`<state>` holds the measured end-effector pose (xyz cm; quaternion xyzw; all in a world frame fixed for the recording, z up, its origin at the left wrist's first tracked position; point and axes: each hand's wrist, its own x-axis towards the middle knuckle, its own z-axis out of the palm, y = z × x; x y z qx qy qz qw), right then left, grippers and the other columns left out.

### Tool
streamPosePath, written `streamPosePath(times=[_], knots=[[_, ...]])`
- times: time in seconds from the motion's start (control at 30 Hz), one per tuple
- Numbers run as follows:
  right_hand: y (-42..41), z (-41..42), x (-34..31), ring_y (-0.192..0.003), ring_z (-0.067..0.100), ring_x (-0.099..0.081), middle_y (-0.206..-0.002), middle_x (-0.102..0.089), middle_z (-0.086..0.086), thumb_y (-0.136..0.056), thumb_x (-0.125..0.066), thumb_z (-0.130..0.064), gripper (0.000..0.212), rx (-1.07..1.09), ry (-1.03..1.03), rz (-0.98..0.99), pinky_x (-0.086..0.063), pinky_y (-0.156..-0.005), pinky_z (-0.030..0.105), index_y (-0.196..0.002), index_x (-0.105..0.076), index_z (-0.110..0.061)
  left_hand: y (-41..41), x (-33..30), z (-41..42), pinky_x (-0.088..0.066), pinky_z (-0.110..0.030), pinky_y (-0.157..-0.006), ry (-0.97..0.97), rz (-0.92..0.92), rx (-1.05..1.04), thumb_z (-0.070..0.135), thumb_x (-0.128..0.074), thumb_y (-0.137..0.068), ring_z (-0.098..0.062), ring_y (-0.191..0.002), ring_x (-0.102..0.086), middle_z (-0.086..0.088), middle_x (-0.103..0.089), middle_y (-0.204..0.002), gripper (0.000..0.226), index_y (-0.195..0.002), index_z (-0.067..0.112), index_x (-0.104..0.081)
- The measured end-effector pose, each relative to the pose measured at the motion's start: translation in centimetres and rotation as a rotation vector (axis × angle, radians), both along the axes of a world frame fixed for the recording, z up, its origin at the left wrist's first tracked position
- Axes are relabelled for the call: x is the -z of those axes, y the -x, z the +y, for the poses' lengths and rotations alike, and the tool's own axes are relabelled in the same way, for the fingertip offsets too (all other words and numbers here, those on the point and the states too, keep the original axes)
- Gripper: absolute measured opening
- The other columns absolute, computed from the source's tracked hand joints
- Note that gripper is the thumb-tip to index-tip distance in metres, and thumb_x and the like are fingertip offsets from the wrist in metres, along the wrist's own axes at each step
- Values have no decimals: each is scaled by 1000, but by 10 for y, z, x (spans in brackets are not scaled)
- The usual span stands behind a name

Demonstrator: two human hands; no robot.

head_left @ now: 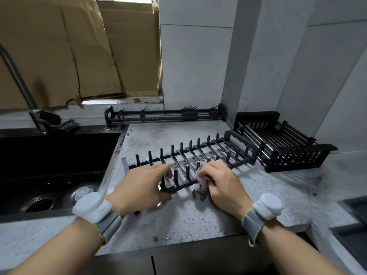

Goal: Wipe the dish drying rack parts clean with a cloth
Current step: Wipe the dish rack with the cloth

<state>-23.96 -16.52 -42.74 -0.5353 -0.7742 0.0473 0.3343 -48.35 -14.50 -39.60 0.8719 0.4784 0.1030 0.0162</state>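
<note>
A black plate rack with upright pegs lies flat on the speckled grey counter. My left hand grips its near front edge, fingers curled over a bar. My right hand holds a bunched pinkish cloth with a checked corner, pressed against the rack's near bars. A black basket with metal rods sits to the right. A long black rail with hooks lies along the back wall.
A black sink with a drain and a white plug lies to the left, a grey faucet behind it. A dark scrubber rests by the faucet. Cardboard covers the window. Tiled walls close the right corner.
</note>
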Motion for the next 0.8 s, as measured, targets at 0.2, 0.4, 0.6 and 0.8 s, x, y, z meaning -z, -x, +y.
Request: streamPosePath(times=[0.2, 0.4, 0.6, 0.8], knots=[[32, -11, 16, -101, 7, -36, -108, -48, -8, -91, -49, 0, 22, 111, -42, -14, -35, -87, 14, -97, -63, -16, -1, 0, 1, -52, -35, -77, 3, -3, 6, 57, -67, -80, -9, -89, -59, 21, -60, -105, 44, -116, 38, -50], [20, -8, 0, -97, 10, -46, -100, -61, -6, -82, -45, -5, 29, -16, 43, 35, -43, -87, 23, -91, -72, -10, -3, 1, 1, -53, -37, -75, -3, -9, -15, 56, -68, -79, -11, -86, -58, 21, -59, -105, 45, -116, 38, -50], [35, -14, 11, -109, 10, -49, -113, -60, -2, -86, -52, 2, 30, 34, -47, 89, -38, -97, 16, -108, -69, -10, -2, 2, 1, -53, -37, -75, -13, -15, -23, 58, -67, -79, -11, -87, -59, 21, -60, -104, 43, -113, 38, -49], [39, -16, 9, -98, 4, -48, -102, -61, -7, -79, -48, -1, 26, 7, 17, 132, -39, -88, 15, -88, -70, -11, -2, 3, 3, -53, -37, -75, 2, -17, -54, 58, -68, -75, -11, -88, -59, 21, -61, -103, 47, -113, 39, -48]])
